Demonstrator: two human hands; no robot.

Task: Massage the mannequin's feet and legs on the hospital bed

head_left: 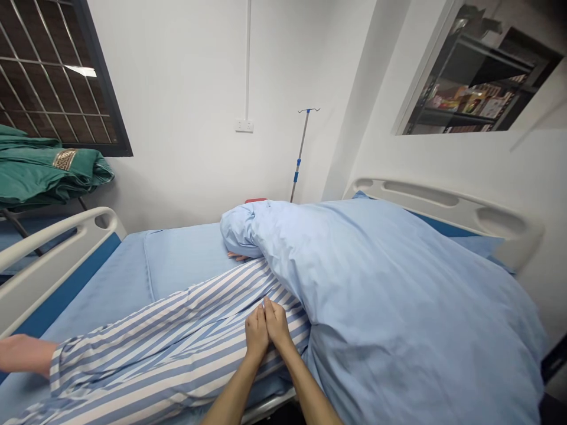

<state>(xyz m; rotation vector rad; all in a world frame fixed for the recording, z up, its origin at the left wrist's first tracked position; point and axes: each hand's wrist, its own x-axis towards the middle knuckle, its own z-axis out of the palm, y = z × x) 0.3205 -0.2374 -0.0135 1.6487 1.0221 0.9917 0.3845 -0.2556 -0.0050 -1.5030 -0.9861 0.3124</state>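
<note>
My left hand [257,333] and my right hand [276,321] are side by side, touching, both closed with fingers curled downward. They are over the upper part of blue-and-white striped trousers [177,342] on a figure lying on the bed. Creases in the cloth run toward my fingers, but what is pinched in them, if anything, is hidden. A light blue quilt [376,271], folded back at its left edge, covers the figure's upper body just right of my hands. A bare foot [26,354] shows at far left, and fingers [238,256] poke out under the quilt.
The bed has pale end boards, one at the left [66,236] and a headboard [443,200] at the right. Behind it stand an IV pole [302,147] and a wall socket [244,126]. Green cloth [44,171] hangs at left; shelves [473,88] show through an opening.
</note>
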